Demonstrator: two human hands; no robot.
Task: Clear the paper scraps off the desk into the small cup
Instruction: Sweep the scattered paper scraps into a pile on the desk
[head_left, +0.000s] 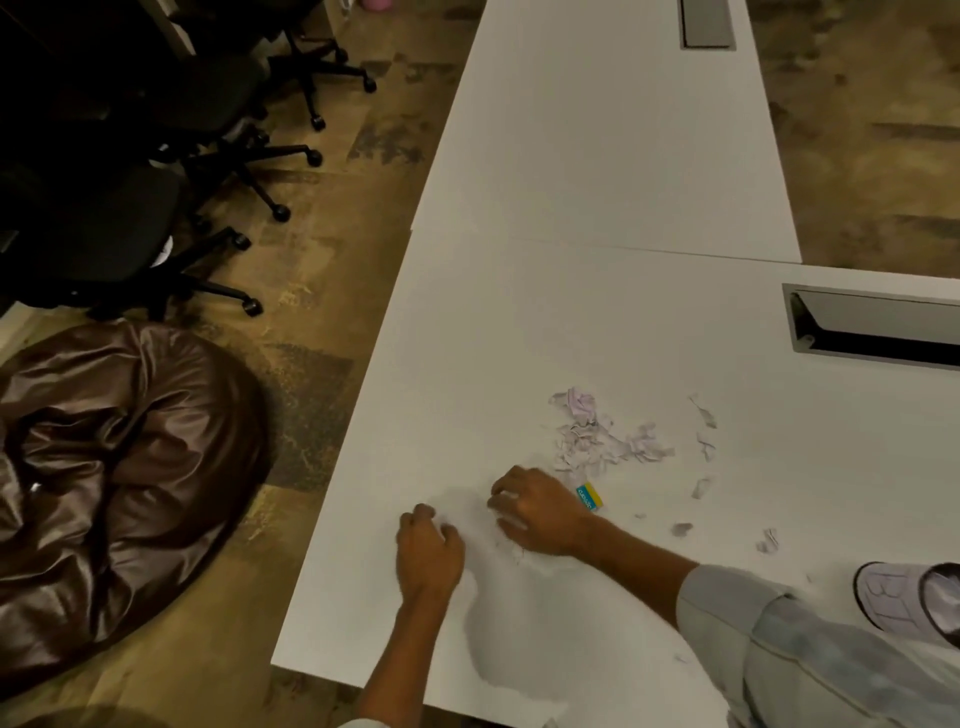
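Observation:
A loose pile of pale lilac paper scraps (592, 441) lies on the white desk (519, 322). More scraps are strewn to its right (702, 486) and near the cup (768, 540). The small printed cup (893, 597) stands at the right edge, partly cut off by the frame. My right hand (540, 512) rests palm down just left of the pile, fingers bent with the tips on the desk; a few tiny scraps (515, 553) show under its wrist. My left hand (428, 551) sits curled in a loose fist near the desk's left edge, with nothing visible in it.
A small blue and yellow block (590, 496) lies beside my right hand. A cable slot (872, 327) is cut into the desk at the far right. On the floor to the left are a brown beanbag (114, 467) and black office chairs (156, 171).

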